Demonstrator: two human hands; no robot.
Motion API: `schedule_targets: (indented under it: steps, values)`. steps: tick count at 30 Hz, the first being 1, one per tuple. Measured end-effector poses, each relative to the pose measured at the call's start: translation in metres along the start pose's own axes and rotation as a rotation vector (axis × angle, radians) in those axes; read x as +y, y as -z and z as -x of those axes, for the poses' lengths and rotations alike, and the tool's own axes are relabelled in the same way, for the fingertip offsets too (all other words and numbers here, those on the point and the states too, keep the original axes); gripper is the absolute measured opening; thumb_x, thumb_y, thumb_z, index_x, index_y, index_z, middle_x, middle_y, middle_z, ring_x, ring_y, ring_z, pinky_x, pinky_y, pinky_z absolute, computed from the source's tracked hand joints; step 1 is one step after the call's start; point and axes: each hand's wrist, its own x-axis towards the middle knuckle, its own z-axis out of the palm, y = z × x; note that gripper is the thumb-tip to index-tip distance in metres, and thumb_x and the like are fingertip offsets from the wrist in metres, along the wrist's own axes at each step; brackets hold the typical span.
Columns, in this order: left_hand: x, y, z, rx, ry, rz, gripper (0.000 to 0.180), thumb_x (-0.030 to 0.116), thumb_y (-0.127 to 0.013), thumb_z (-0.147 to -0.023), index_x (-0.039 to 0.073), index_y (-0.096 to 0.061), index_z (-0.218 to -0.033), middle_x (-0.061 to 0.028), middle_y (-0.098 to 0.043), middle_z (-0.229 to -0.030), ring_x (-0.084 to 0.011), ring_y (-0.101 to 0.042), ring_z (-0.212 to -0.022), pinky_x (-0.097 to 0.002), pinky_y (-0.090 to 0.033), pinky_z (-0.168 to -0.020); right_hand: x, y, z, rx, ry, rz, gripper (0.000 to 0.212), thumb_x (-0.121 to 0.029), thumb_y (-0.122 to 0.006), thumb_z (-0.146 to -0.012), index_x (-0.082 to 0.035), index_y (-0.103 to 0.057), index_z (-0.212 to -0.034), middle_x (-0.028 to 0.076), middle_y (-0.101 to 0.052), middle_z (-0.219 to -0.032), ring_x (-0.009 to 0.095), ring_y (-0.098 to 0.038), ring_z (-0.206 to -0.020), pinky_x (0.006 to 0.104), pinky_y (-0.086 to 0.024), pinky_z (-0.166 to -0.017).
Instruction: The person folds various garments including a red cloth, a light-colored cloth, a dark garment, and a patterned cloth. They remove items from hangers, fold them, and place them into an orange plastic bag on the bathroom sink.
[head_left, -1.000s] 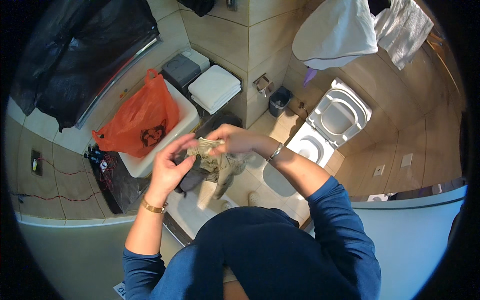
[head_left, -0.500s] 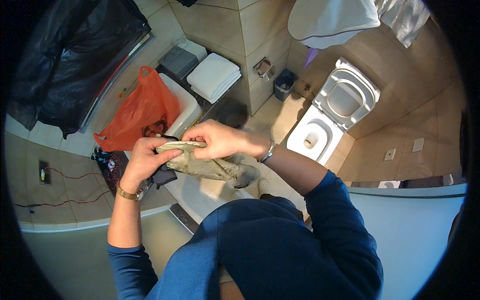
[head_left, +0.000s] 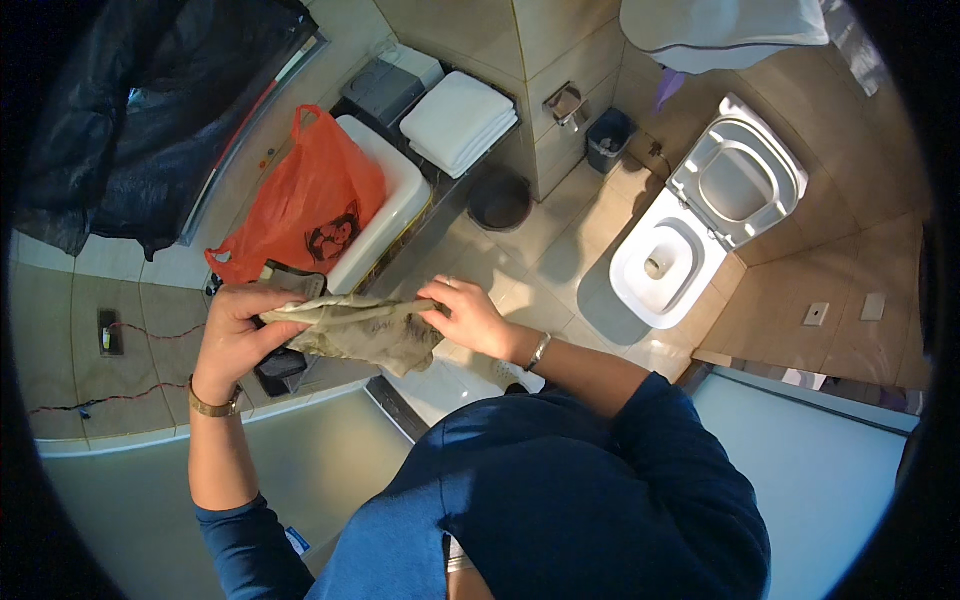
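Note:
Between my hands stretches a limp greenish-grey cloth with darker mottled patches and a thick folded band along its upper edge. I cannot make out whether it is a garment. My left hand pinches the band's left end between thumb and fingers. At the band's other end, the fingers of my right hand are closed on the edge. The rest of the cloth hangs down in loose folds below the band. Just behind my left hand lies a dark flat item, partly covered.
A red plastic bag rests on the white basin ahead. Folded white towels and a grey box lie beyond. Dark bins stand on the floor. To the right is an open toilet; black sheeting hangs at left.
My hands have moved apart, and the cloth's band is now drawn out between them. The cloth hangs shorter and wider than before. The view has shifted a little.

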Motion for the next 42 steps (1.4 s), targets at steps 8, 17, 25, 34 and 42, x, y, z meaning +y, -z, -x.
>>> schedule_targets:
  steps: [8, 17, 25, 34, 42]
  values:
    - [-0.029, 0.015, 0.014, 0.023, -0.059, -0.027, 0.025, 0.017, -0.076, -0.073, -0.001, -0.072, -0.089, -0.0074, -0.063, -0.065, -0.0144, -0.058, -0.058, -0.026, -0.041, -0.054, 0.028, -0.044, 0.075, -0.125, 0.129, 0.147, 0.016, -0.02, -0.07, -0.079, -0.009, -0.065, -0.09, 0.005, -0.056, -0.082, 0.022, -0.057, -0.079, 0.0358, -0.04, -0.075]
    - [-0.035, 0.011, 0.015, 0.057, -0.03, -0.05, 0.028, 0.021, -0.076, -0.073, -0.001, -0.072, -0.089, -0.0068, -0.061, -0.064, -0.0158, -0.056, -0.056, -0.0276, -0.039, -0.053, 0.036, -0.04, 0.082, -0.044, 0.17, 0.38, 0.019, -0.02, -0.071, -0.071, -0.012, -0.068, -0.088, 0.007, -0.056, -0.098, 0.026, -0.053, -0.094, 0.0406, -0.038, -0.076]
    - [-0.037, 0.021, 0.013, 0.072, -0.021, -0.017, 0.028, 0.021, -0.077, -0.075, -0.002, -0.071, -0.09, -0.0081, -0.066, -0.072, -0.0143, -0.061, -0.063, -0.0259, -0.045, -0.058, 0.09, -0.028, 0.069, -0.212, 0.088, 0.365, 0.017, -0.02, -0.069, -0.075, -0.009, -0.068, -0.088, 0.012, -0.065, -0.1, 0.028, -0.057, -0.11, 0.0496, -0.039, -0.092]
    - [-0.108, -0.015, 0.039, 0.185, 0.309, 0.298, 0.053, 0.017, -0.087, -0.066, -0.006, -0.063, -0.108, -0.003, -0.069, -0.094, -0.0079, -0.059, -0.086, -0.0243, -0.048, -0.08, 0.01, 0.174, -0.078, -0.102, -0.026, 0.305, 0.018, 0.002, -0.064, -0.073, 0.0, -0.068, -0.09, 0.006, -0.067, -0.093, 0.019, -0.061, -0.087, 0.0293, -0.048, -0.078]
    - [-0.099, -0.024, 0.056, 0.145, 0.418, 0.496, 0.031, 0.021, -0.078, -0.08, -0.007, -0.069, -0.09, 0.0008, -0.067, -0.079, -0.0043, -0.056, -0.072, -0.0215, -0.046, -0.067, -0.029, 0.208, -0.088, -0.149, -0.251, 0.133, 0.013, 0.005, -0.066, -0.077, 0.001, -0.067, -0.09, 0.003, -0.065, -0.087, 0.01, -0.06, -0.081, 0.0246, -0.048, -0.075]
